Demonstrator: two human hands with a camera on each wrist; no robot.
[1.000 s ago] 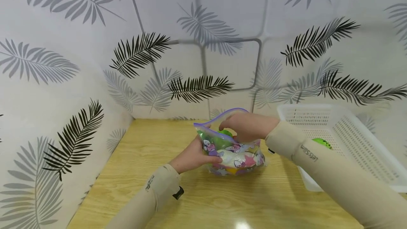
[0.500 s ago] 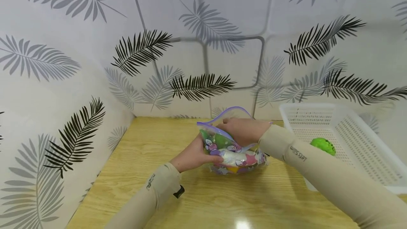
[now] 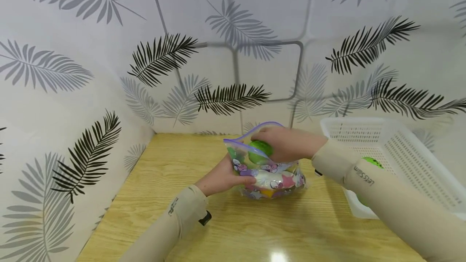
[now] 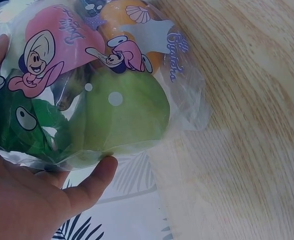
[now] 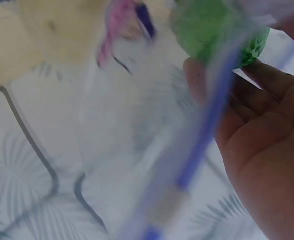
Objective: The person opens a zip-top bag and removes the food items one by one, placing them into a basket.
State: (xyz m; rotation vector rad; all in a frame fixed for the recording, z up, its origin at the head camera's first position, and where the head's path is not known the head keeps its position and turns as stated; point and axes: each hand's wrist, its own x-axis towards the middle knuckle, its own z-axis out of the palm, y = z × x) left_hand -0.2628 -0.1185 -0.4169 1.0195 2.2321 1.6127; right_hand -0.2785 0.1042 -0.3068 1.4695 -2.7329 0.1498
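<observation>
A clear zip bag [image 3: 278, 179] printed with cartoon figures stands on the table with its purple-edged mouth spread. My left hand [image 3: 223, 177] grips its left side, thumb across the front. Through the plastic in the left wrist view show a light green, apple-like piece [image 4: 121, 115], an orange piece [image 4: 121, 15] and dark green leafy shapes [image 4: 31, 120]. My right hand [image 3: 278, 144] is at the bag's mouth, its fingers round a roundish green vegetable-like piece [image 3: 259, 153]. In the right wrist view fingertips meet that piece's lower edge; its exact kind I cannot tell.
To the right is a white perforated plastic basket [image 3: 422, 165]. A green piece with dark specks [image 3: 373, 161] lies in it, partly hidden behind my right sleeve. The wood-grain table [image 3: 233, 229] meets a leaf-patterned cloth wall [image 3: 255, 112] at the back.
My right hand dipped deeper into the bag half a second ago, then came back up and right; the green piece now shows at its fingers. The left hand keeps its grip on the bag.
</observation>
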